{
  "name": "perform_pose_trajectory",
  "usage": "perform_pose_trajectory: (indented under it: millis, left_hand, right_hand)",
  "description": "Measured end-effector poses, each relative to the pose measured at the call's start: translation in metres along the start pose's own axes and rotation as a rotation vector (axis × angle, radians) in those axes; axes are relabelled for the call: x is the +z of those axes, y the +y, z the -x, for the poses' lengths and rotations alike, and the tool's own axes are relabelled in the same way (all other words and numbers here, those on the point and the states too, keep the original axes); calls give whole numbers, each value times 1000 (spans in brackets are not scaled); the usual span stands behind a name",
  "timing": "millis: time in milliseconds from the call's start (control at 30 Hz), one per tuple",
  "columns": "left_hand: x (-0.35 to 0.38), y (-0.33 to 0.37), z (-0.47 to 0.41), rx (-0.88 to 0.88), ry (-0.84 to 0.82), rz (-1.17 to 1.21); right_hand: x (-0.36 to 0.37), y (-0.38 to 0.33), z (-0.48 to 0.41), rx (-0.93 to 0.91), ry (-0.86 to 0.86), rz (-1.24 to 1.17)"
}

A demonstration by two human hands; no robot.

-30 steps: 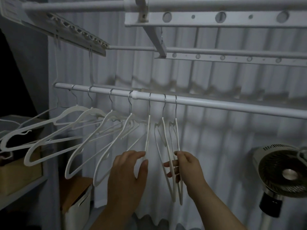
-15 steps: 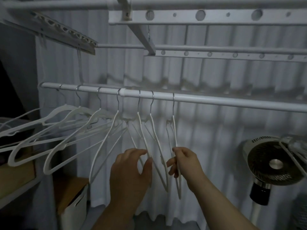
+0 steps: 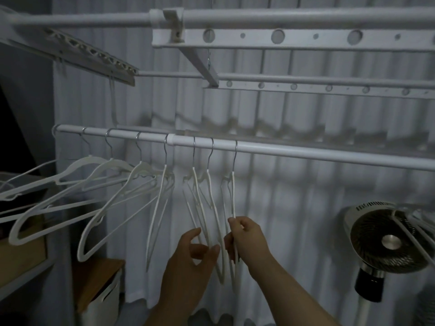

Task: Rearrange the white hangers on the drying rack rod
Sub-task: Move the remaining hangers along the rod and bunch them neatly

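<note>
Shelf (image 3: 21, 276): at 8 o'clock, cut off by the left edge; what stands on it is too dark to make out.
Box (image 3: 103, 300): below the shelf, low at 7 o'clock, partly in shadow.
Rod (image 3: 306, 152): runs from 9 o'clock toward 3 o'clock; bare and open to the right of the last hook, out to the frame edge.
Hangers (image 3: 98, 208): eight white ones hook on the rod's left half; the left four splay out toward 9 o'clock, the leftmost cut off by the edge, and the right four hang edge-on, close together.
Left hand (image 3: 188, 257): at 6 o'clock, fingers and thumb narrowly parted around the lower part of a middle hanger; blur hides whether it grips.
Right hand (image 3: 249, 241): just right of the left hand, closed on the rightmost hanger (image 3: 233, 198), apart from its neighbour.
Fan (image 3: 388, 241): at 4 o'clock, well right of the hands, partly crossed by pale bars cut off at the right edge.
</note>
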State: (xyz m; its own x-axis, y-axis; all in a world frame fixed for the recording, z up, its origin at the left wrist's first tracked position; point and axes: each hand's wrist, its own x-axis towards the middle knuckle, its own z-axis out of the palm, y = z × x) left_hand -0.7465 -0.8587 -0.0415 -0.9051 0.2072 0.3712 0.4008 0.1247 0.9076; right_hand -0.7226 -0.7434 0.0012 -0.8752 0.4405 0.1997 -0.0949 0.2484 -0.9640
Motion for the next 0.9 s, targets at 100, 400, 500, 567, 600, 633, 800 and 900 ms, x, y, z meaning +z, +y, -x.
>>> perform_pose_trajectory:
  millis: [100,400,500,567,600,633,800,900]
  left_hand:
    - [-2,1,1,2,-27,24]
    - [-7,-3,0,21,-20,56]
    - [-9,-4,-3,52,79,30]
    - [-12,1,-5,117,165,-30]
    - [-13,5,-4,163,199,-75]
    - [-14,10,-2,215,228,-108]
    - [-2,50,26,427,233,-55]
    - [26,72,43,435,173,23]
  right_hand:
    - [2,-1,-2,9,-7,-1]
    - [7,0,-7,-14,-20,-13]
    - [7,1,-4,3,-14,-110]
    - [2,2,-1,10,25,-119]
    - [-2,3,2,2,53,-104]
    - [-8,3,4,-17,85,-81]
    - [-56,3,25,-199,242,9]
    - [-100,-3,47,-309,342,28]
